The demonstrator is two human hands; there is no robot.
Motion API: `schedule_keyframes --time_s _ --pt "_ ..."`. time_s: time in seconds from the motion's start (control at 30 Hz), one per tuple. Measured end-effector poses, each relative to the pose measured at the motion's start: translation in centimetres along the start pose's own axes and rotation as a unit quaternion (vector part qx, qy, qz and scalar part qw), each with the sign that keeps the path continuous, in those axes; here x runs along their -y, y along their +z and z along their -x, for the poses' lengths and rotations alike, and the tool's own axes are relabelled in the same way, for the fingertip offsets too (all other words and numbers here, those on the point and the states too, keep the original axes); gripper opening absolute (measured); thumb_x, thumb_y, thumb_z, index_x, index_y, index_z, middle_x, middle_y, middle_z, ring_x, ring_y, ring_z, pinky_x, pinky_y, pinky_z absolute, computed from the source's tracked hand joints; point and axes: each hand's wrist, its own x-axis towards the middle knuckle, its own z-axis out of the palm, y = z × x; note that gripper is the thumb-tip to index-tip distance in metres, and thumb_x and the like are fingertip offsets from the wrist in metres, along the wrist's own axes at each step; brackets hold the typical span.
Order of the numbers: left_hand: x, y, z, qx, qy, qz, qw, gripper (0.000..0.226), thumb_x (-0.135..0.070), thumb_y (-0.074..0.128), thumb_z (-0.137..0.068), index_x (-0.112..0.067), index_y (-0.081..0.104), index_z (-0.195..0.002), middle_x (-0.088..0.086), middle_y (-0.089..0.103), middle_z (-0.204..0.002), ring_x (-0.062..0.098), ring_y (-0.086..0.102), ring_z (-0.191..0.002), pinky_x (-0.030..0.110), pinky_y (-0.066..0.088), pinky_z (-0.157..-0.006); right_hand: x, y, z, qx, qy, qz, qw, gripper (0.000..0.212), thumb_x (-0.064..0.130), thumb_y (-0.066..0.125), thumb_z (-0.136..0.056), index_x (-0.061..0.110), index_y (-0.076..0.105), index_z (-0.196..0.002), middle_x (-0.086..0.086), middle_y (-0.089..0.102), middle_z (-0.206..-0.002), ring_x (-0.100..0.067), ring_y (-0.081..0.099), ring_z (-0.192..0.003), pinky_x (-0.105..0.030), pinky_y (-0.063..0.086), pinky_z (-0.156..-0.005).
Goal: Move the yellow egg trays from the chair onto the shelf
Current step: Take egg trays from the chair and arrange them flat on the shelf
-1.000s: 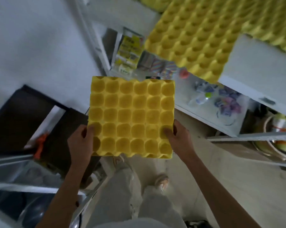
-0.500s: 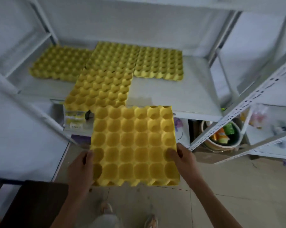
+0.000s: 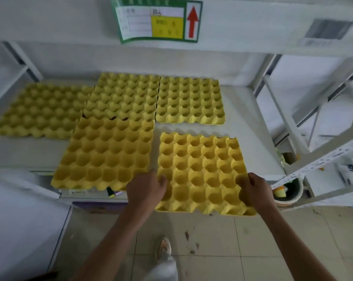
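I hold a yellow egg tray [image 3: 202, 171] flat over the front right part of the white shelf [image 3: 250, 126]; its near edge juts out past the shelf's front. My left hand [image 3: 144, 188] grips the tray's near left corner and my right hand [image 3: 253, 189] grips its near right corner. Several more yellow egg trays lie on the shelf: a far left tray [image 3: 39, 110], a back middle tray [image 3: 125, 96], a back right tray [image 3: 189, 100] and a front middle tray [image 3: 108, 153] that overhangs the front edge. The chair is out of view.
A green-framed label with a red arrow [image 3: 157, 19] hangs on the shelf board above. A perforated white upright [image 3: 313, 167] slants at the right, with a bowl of items [image 3: 287, 191] below it. Beige floor tiles and my shoe [image 3: 164, 247] lie beneath.
I have turned from the chair side toward the shelf and carried the tray forward and to the right. It now sits low over the shelf's front right area.
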Motion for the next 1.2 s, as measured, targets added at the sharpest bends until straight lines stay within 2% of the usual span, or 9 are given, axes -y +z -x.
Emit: schedule_keyframes --time_s 0.17,0.27,0.37,0.5,0.63,0.73,0.87,1.0,1.2 --pt "-0.1 -1.2 -4.3 0.086 0.001 0.096 0.992 0.043 -0.056 0.047 -0.100 -0.017 0.063 -0.109 -0.002 0.068 -0.088 0.019 0.068 -0.084 0.037 0.058 -0.074 2.0 1.0 -4.3 0.007 0.012 -0.004 1.000 0.020 0.028 0.059 -0.097 0.011 0.066 -0.088 -0.008 0.067 -0.078 -0.032 0.062 -0.077 -0.040 0.052 -0.070" --pt "1.7 -1.4 -5.4 -0.030 0.012 0.145 0.989 0.036 -0.049 0.054 -0.098 -0.021 0.061 -0.119 -0.007 0.070 -0.097 0.016 0.068 -0.091 0.036 0.056 -0.074 2.6 1.4 -5.1 0.007 0.006 0.031 0.999 0.019 0.029 0.059 -0.096 0.012 0.066 -0.090 -0.009 0.068 -0.081 -0.034 0.062 -0.078 -0.043 0.055 -0.072" --pt "5.1 -1.0 -6.6 -0.143 0.055 0.048 0.987 0.036 -0.044 0.058 -0.095 -0.022 0.064 -0.123 0.000 0.067 -0.119 0.027 0.062 -0.114 0.045 0.053 -0.087 2.6 1.4 -4.9 -0.009 -0.019 0.068 0.997 0.021 0.027 0.057 -0.097 0.010 0.061 -0.086 -0.011 0.065 -0.075 -0.034 0.061 -0.072 -0.046 0.056 -0.068" --pt "9.5 0.1 -8.4 -0.113 0.054 -0.050 0.991 0.051 -0.054 0.054 -0.097 -0.035 0.055 -0.144 -0.005 0.045 -0.153 0.030 0.037 -0.146 0.052 0.040 -0.110 2.9 1.5 -5.3 -0.021 -0.043 0.092 0.995 0.020 0.025 0.059 -0.099 0.009 0.059 -0.087 -0.013 0.064 -0.077 -0.035 0.061 -0.071 -0.044 0.056 -0.066" --pt "10.7 1.8 -9.0 -0.144 0.082 -0.046 0.985 0.049 -0.054 0.044 -0.098 -0.038 0.056 -0.142 -0.004 0.042 -0.155 0.028 0.048 -0.134 0.053 0.039 -0.111 2.9 2.2 -5.4 -0.040 -0.046 0.087 0.994 0.021 0.019 0.060 -0.096 0.008 0.053 -0.079 -0.015 0.060 -0.068 -0.035 0.057 -0.063 -0.038 0.049 -0.057" --pt "10.6 2.9 -8.9 -0.166 0.076 -0.027 0.983 0.046 -0.053 0.043 -0.098 -0.038 0.058 -0.139 -0.003 0.040 -0.157 0.028 0.048 -0.133 0.055 0.035 -0.114 2.4 2.2 -5.4 -0.039 -0.071 0.094 0.992 0.022 0.017 0.061 -0.096 0.014 0.051 -0.076 -0.005 0.056 -0.060 -0.022 0.052 -0.053 -0.026 0.036 -0.049" --pt "10.5 3.4 -9.1 -0.180 0.081 -0.006 0.980 0.044 -0.051 0.046 -0.098 -0.037 0.060 -0.137 -0.003 0.039 -0.155 0.028 0.041 -0.140 0.054 0.030 -0.117 2.1 2.3 -5.5 -0.019 -0.069 0.104 0.992 0.023 0.021 0.062 -0.096 0.015 0.052 -0.076 -0.007 0.058 -0.063 -0.028 0.056 -0.057 -0.031 0.043 -0.053" --pt "10.4 3.4 -9.0 -0.191 0.082 -0.001 0.978 0.042 -0.048 0.050 -0.097 -0.035 0.063 -0.135 -0.003 0.042 -0.154 0.028 0.040 -0.141 0.054 0.031 -0.116 2.2 2.7 -5.6 -0.024 -0.058 0.104 0.993 0.025 0.023 0.060 -0.097 0.017 0.050 -0.076 -0.005 0.058 -0.062 -0.023 0.053 -0.056 -0.027 0.036 -0.051" --pt "10.4 3.6 -9.1 -0.207 0.074 -0.008 0.976 0.042 -0.046 0.051 -0.095 -0.036 0.063 -0.135 -0.002 0.043 -0.154 0.028 0.041 -0.140 0.056 0.031 -0.116 3.3 3.8 -5.8 -0.049 -0.041 0.095 0.993 0.016 0.025 0.056 -0.100 0.012 0.061 -0.093 -0.010 0.064 -0.074 -0.034 0.060 -0.069 -0.034 0.041 -0.064"
